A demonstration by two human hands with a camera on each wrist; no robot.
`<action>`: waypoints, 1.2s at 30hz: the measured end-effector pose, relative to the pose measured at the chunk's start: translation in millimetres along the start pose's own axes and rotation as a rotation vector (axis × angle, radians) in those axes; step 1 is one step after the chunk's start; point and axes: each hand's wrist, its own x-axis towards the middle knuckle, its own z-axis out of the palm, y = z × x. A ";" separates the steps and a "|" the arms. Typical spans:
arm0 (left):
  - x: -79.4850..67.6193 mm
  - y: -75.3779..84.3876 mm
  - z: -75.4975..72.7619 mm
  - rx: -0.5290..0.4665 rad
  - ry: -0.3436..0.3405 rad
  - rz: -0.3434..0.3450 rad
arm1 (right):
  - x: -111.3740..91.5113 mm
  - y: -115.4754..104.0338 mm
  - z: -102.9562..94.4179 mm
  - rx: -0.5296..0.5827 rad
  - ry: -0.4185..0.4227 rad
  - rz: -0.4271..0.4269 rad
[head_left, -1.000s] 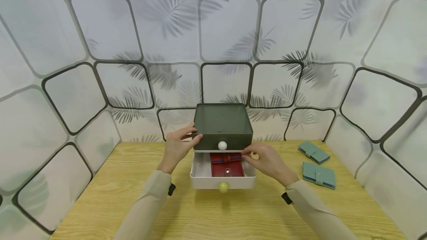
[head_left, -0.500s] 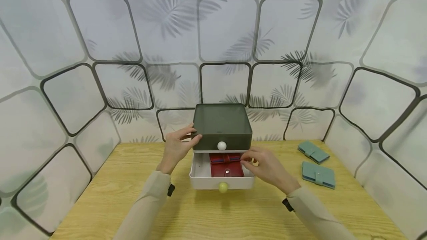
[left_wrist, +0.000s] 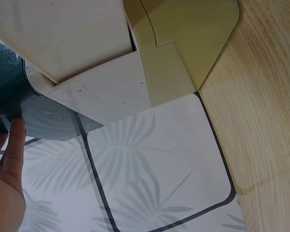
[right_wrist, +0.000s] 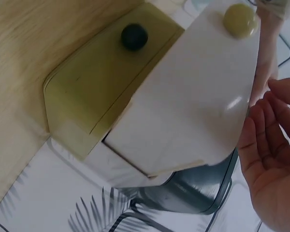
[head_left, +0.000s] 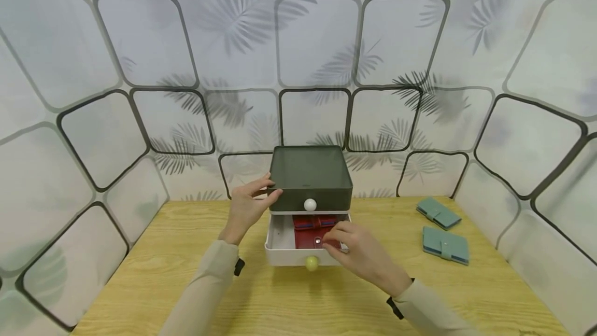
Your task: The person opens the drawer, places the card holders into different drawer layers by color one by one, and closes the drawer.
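Note:
A small stacked drawer unit has a dark green top drawer [head_left: 286, 199] with a white knob. Below it, the white drawer [head_left: 281, 258] is pulled out, with a yellow-green knob [head_left: 311, 263]. Inside lie a red wallet [head_left: 305, 240] with a snap and, behind it, another red wallet [head_left: 304, 221] with blue edges. My left hand [head_left: 244, 206] rests against the green drawer's left front corner, thumb on the front, fingers along the side. Over the white drawer's right front rim hovers my right hand [head_left: 366, 255], fingers loosely bent, thumb near the forefinger, nothing visible between them.
Two teal wallets lie on the wooden table [head_left: 186, 258] to the right: one nearer [head_left: 445, 245], another farther back [head_left: 438, 212]. An olive bottom drawer [right_wrist: 101, 77] with a dark knob sits pushed in beneath. Patterned wall covering [head_left: 242, 118] encloses the back and sides.
My right hand has come away from the back right of the white drawer, toward me and slightly left, to its front rim. My left hand stays at the green drawer's corner.

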 end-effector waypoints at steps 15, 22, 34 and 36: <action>-1.0 -3.3 -2.3 0.004 -0.006 0.016 | -10.2 -28.2 20.1 -0.163 0.081 -0.121; -1.5 -3.5 -2.4 0.024 -0.009 0.014 | -15.7 -34.3 30.2 -0.250 0.059 -0.128; -1.6 -3.1 -2.2 0.002 -0.007 0.008 | -20.5 -35.3 42.1 -0.341 0.080 -0.050; -1.3 -3.1 -2.1 -0.005 -0.005 0.009 | -20.3 -35.5 42.7 -0.339 0.085 -0.039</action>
